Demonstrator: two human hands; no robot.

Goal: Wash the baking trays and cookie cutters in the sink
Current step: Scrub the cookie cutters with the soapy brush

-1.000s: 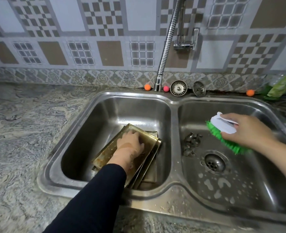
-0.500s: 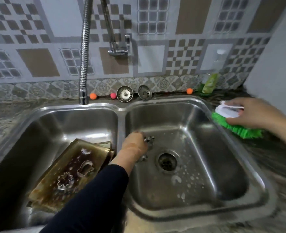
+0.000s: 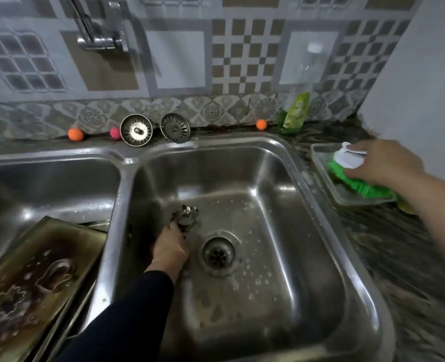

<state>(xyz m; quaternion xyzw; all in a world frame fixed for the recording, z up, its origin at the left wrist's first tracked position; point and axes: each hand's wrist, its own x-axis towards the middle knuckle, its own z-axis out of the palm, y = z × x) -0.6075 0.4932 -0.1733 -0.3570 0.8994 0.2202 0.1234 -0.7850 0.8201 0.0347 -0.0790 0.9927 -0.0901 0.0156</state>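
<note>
My left hand (image 3: pixel 170 246) is down in the right sink basin (image 3: pixel 281 178), fingers closed on metal cookie cutters (image 3: pixel 187 216) just left of the drain (image 3: pixel 218 253). Stained golden baking trays (image 3: pixel 33 270) lean stacked in the left basin (image 3: pixel 46 184), and two cookie cutters (image 3: pixel 57 274) lie on the top tray. My right hand (image 3: pixel 383 163) grips a green scrub brush with a white handle (image 3: pixel 352 165) and holds it in a clear plastic tray (image 3: pixel 328 178) on the counter to the right of the sink.
Two metal sink strainers (image 3: pixel 136 130) lean against the tiled wall behind the sink, with small orange and pink balls (image 3: pixel 75 134) beside them. A green dish soap bottle (image 3: pixel 294 111) stands at the back right. The faucet (image 3: pixel 98 35) is mounted on the wall above.
My left hand left the trays, crossed into the right basin and closed on the cookie cutters. My right hand carried the brush out of the right basin to the tray on the counter.
</note>
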